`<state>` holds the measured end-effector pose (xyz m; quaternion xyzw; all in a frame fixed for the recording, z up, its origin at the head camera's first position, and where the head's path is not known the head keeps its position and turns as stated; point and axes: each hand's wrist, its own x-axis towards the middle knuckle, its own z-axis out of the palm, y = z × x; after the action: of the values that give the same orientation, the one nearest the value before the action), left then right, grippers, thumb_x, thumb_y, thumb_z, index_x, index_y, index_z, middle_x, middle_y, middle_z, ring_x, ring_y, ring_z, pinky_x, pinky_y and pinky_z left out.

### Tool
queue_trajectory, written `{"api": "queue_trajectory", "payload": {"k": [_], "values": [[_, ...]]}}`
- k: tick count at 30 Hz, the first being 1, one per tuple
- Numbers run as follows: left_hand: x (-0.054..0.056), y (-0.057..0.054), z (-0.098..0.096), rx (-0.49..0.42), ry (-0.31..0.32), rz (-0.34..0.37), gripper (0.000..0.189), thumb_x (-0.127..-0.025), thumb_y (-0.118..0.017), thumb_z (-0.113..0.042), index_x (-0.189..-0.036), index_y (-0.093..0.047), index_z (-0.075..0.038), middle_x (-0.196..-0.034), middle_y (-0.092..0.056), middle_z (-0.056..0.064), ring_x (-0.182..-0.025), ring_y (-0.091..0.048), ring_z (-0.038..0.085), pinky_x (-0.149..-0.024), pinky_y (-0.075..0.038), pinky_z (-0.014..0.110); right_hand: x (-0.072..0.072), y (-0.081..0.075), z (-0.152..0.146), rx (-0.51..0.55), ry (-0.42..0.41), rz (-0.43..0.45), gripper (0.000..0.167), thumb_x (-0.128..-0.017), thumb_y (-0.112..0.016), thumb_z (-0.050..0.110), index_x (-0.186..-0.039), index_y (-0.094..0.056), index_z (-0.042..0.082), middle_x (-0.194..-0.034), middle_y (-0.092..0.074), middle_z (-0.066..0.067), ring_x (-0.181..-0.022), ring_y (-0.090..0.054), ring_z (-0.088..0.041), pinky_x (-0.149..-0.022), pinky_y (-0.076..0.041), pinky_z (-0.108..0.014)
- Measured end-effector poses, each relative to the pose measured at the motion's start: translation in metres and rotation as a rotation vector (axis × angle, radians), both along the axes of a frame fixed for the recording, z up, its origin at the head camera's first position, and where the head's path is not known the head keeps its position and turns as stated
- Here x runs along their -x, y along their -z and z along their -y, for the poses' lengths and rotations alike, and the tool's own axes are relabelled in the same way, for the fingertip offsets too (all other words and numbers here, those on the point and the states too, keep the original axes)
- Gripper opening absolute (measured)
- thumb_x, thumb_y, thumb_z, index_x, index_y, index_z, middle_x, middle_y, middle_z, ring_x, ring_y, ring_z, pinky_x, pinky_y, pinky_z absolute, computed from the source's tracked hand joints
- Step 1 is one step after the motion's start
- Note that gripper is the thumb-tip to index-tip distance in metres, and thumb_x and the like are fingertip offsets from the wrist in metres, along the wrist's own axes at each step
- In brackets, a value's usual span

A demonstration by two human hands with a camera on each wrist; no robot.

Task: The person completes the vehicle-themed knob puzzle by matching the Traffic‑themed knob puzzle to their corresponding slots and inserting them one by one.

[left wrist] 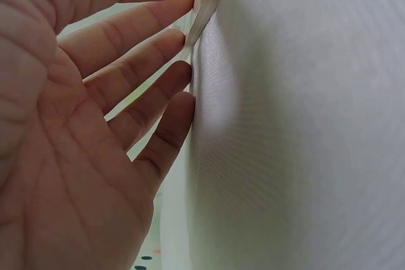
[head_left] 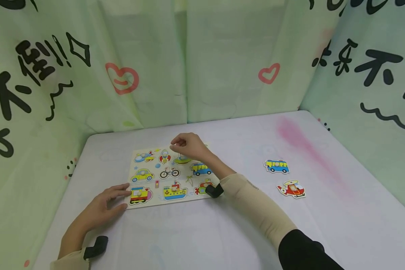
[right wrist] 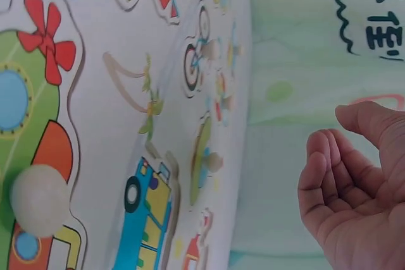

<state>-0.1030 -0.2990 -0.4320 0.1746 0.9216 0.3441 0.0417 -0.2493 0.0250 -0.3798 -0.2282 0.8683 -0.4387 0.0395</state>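
A wooden puzzle board with vehicle pictures lies on the white table. My left hand rests at its left edge, fingers extended, fingertips and thumb touching near the train piece. In the left wrist view the left hand shows an uncurled palm. Over the board's far side hovers my right hand, fingers loosely bent, holding nothing. The right wrist view shows a gap between thumb and fingers of the right hand. Beneath it, the flying saucer piece is partly covered. Round knobs stand up from several pieces.
To the right of the board lie a loose blue bus piece and a loose red helicopter piece. Light green curtains with hearts and black writing stand around the table. A pink stain marks the cloth.
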Motion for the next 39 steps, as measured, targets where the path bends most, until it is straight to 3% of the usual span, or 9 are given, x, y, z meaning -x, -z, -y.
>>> {"api": "queue_trajectory", "payload": {"k": [7, 10, 13, 15, 17, 32, 35, 39], "values": [[0.0, 0.0, 0.0, -0.001, -0.006, 0.016, 0.037, -0.092, -0.077, -0.014, -0.128, -0.07, -0.015, -0.152, -0.053, 0.013, -0.143, -0.043, 0.041, -0.111, -0.037, 0.057, -0.013, -0.011, -0.012, 0.018, -0.003, 0.006, 0.024, -0.099, -0.069, 0.025, -0.112, -0.074, 0.006, -0.098, -0.07, -0.004, -0.088, -0.063, -0.017, -0.08, -0.053, -0.026], [0.0, 0.0, 0.0, -0.005, -0.003, 0.009, 0.037, -0.092, -0.077, -0.015, -0.128, -0.07, -0.015, -0.151, -0.053, 0.013, -0.142, -0.043, 0.041, -0.115, -0.036, 0.037, -0.017, -0.014, -0.017, 0.029, 0.004, 0.013, 0.024, -0.098, -0.07, 0.026, -0.112, -0.074, 0.006, -0.097, -0.07, -0.004, -0.087, -0.063, -0.017, -0.08, -0.053, -0.026], [0.001, 0.001, 0.002, -0.014, 0.003, -0.014, 0.036, -0.092, -0.076, -0.014, -0.127, -0.07, -0.014, -0.15, -0.054, 0.014, -0.141, -0.044, 0.042, -0.109, -0.026, 0.012, -0.022, -0.017, -0.02, 0.031, 0.0, 0.01, 0.024, -0.098, -0.071, 0.026, -0.112, -0.074, 0.006, -0.097, -0.07, -0.003, -0.087, -0.064, -0.017, -0.08, -0.053, -0.026], [0.001, 0.002, 0.003, -0.025, 0.008, -0.021, 0.036, -0.092, -0.076, -0.014, -0.127, -0.07, -0.014, -0.15, -0.054, 0.014, -0.141, -0.044, 0.042, -0.103, -0.02, 0.003, -0.025, -0.021, -0.022, 0.028, -0.009, -0.002, 0.025, -0.097, -0.071, 0.026, -0.112, -0.074, 0.006, -0.097, -0.07, -0.004, -0.087, -0.064, -0.017, -0.081, -0.054, -0.026], [0.001, 0.002, 0.003, -0.038, 0.016, -0.019, 0.036, -0.092, -0.076, -0.014, -0.127, -0.07, -0.014, -0.15, -0.054, 0.015, -0.141, -0.043, 0.043, -0.102, -0.018, 0.002, -0.029, -0.026, -0.025, 0.02, -0.018, -0.016, 0.025, -0.097, -0.071, 0.025, -0.112, -0.074, 0.006, -0.096, -0.07, -0.004, -0.087, -0.064, -0.017, -0.082, -0.054, -0.026], [0.0, -0.003, 0.002, 0.002, 0.015, -0.023, 0.036, -0.092, -0.076, -0.014, -0.128, -0.07, -0.014, -0.15, -0.054, 0.014, -0.141, -0.044, 0.042, -0.11, -0.03, 0.017, -0.062, -0.056, -0.074, -0.035, -0.009, -0.096, 0.025, -0.095, -0.074, 0.025, -0.113, -0.073, 0.007, -0.092, -0.069, -0.001, -0.084, -0.065, -0.017, -0.081, -0.055, -0.032], [0.0, -0.003, 0.001, 0.011, 0.014, -0.015, 0.036, -0.092, -0.076, -0.014, -0.128, -0.07, -0.014, -0.15, -0.054, 0.014, -0.141, -0.044, 0.042, -0.114, -0.036, 0.033, -0.069, -0.059, -0.085, -0.059, 0.014, -0.118, 0.025, -0.094, -0.075, 0.024, -0.113, -0.073, 0.007, -0.092, -0.069, -0.001, -0.085, -0.064, -0.017, -0.082, -0.055, -0.032], [0.001, -0.002, 0.0, 0.01, 0.019, -0.011, 0.037, -0.092, -0.076, -0.014, -0.128, -0.07, -0.013, -0.15, -0.054, 0.015, -0.141, -0.044, 0.043, -0.11, -0.037, 0.058, -0.077, -0.061, -0.101, -0.08, 0.037, -0.139, 0.025, -0.094, -0.075, 0.022, -0.114, -0.073, 0.007, -0.092, -0.069, -0.002, -0.085, -0.064, -0.017, -0.082, -0.055, -0.033]]}}
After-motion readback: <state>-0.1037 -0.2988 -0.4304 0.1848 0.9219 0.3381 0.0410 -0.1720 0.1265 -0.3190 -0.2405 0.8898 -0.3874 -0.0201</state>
